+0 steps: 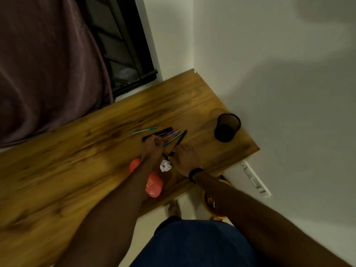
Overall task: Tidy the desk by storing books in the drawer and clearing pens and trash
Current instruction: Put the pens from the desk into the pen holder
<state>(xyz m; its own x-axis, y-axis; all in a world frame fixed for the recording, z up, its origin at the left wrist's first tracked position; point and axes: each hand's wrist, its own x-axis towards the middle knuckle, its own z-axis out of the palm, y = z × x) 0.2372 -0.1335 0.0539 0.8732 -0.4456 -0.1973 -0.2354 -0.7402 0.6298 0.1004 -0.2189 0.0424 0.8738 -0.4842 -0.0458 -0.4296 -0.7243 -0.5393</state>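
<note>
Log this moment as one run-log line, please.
left hand gathering pens | right hand gripping black pen | pen cup empty

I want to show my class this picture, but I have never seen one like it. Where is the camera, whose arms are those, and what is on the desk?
It is one picture from a camera worn on a person's head, looking down at their own arms. No machine is involved. On the wooden desk lie a bunch of pens, a teal pen apart from them, a crumpled paper ball, a coral case and an empty black mesh pen cup. The left hand has its grip on pens from the bunch; the right hand pinches a black pen.
</note>
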